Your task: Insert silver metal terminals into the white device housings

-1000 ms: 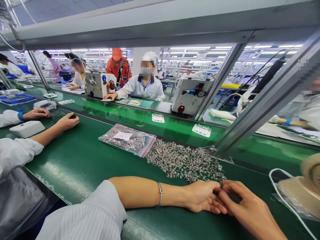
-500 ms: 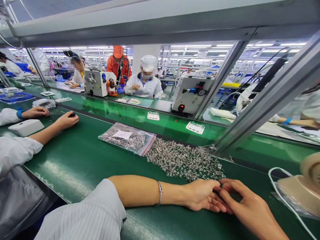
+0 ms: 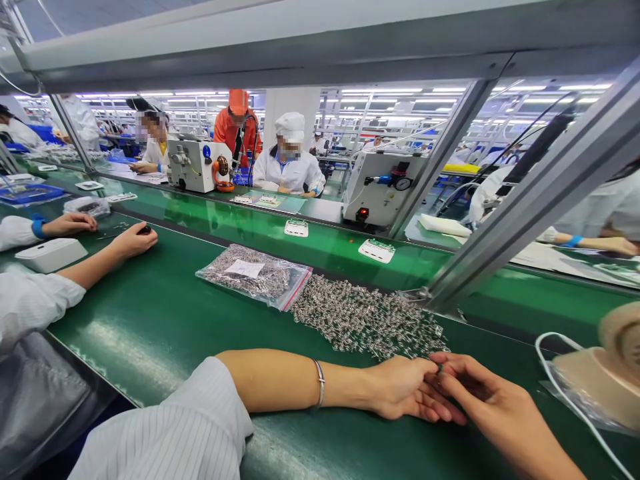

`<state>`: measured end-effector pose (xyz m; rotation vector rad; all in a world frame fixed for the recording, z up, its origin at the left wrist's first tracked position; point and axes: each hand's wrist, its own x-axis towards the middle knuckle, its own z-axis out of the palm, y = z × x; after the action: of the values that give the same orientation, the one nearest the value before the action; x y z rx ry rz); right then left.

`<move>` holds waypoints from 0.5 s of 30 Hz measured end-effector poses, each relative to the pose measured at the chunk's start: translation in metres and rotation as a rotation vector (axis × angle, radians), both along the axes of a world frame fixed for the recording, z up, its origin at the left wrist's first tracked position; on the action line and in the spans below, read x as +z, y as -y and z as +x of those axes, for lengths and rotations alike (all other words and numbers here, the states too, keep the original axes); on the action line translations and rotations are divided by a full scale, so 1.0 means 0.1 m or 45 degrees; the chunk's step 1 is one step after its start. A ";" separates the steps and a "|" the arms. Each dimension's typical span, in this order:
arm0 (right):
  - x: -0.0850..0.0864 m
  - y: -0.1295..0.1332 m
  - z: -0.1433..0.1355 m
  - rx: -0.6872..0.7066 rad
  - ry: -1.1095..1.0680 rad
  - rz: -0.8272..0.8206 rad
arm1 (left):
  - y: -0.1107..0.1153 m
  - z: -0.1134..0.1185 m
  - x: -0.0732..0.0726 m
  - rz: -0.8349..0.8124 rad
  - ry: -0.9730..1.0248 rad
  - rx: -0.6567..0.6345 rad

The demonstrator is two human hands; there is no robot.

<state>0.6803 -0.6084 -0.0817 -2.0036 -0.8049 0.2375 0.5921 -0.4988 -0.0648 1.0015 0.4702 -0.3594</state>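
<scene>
Both hands, left hand (image 3: 407,393) and right hand (image 3: 493,407), pinch one small metal part (image 3: 439,366) between nearly closed fingers (image 3: 453,377); best steadied low beside the pile (image 3: 365,320) on the surface (image 3: 165,327)

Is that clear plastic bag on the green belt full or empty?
Mostly full: the plastic bag lies flat, bulging with small metal parts, and more lie loose in a pile beside it.

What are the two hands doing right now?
Left hand: fingers curled at the pile of metal parts; grip unclear.
Right hand: fingertips pinch a small metal part.
</scene>
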 end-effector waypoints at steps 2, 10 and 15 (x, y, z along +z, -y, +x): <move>-0.01 0.01 0.01 0.008 -0.012 0.005 | 0.00 0.03 -0.06 -0.015 0.019 -0.006; -0.05 0.01 0.03 0.106 -0.086 0.039 | -0.01 0.12 -0.29 -0.062 0.080 -0.017; -0.02 0.01 0.04 0.243 -0.104 0.003 | 0.01 0.09 -0.26 -0.050 0.097 0.010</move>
<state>0.6842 -0.6099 -0.0841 -1.9026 -0.9443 0.4254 0.6011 -0.4994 -0.0906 0.9715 0.3969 -0.3208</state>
